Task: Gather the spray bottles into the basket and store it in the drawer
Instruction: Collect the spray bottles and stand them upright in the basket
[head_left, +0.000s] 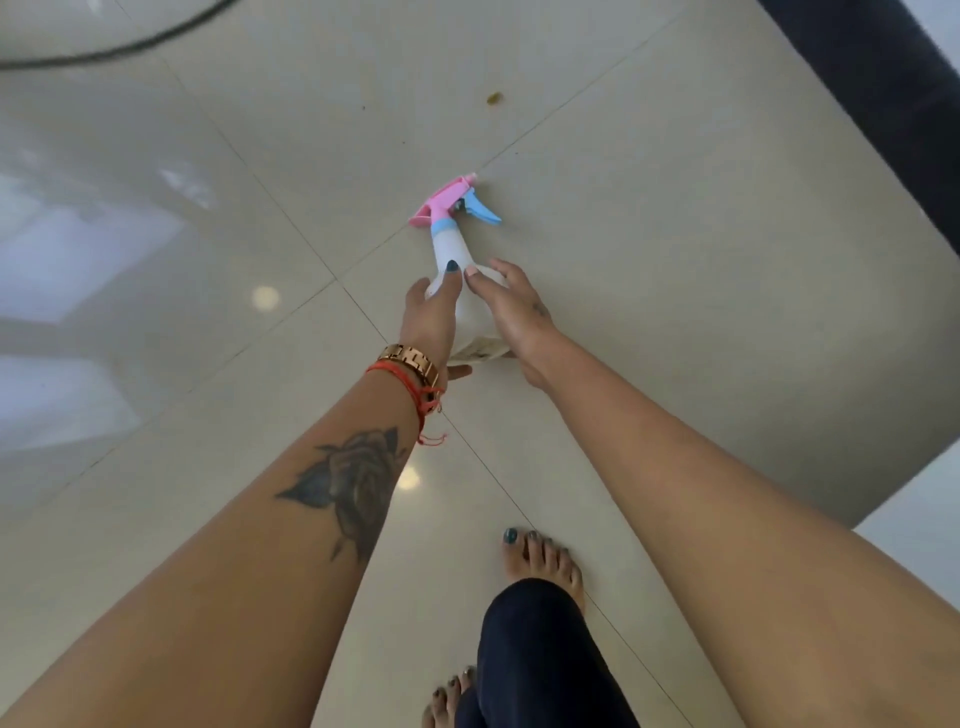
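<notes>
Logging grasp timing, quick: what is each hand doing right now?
Left hand: fingers curled round the white spray bottle lying on the floor, gripping it.
Right hand: open, fingers relaxed against the bottle's side, not clearly gripping.

One wide camera on my head looks steeply down my outstretched arms at the floor (675, 260), close above my feet.
</notes>
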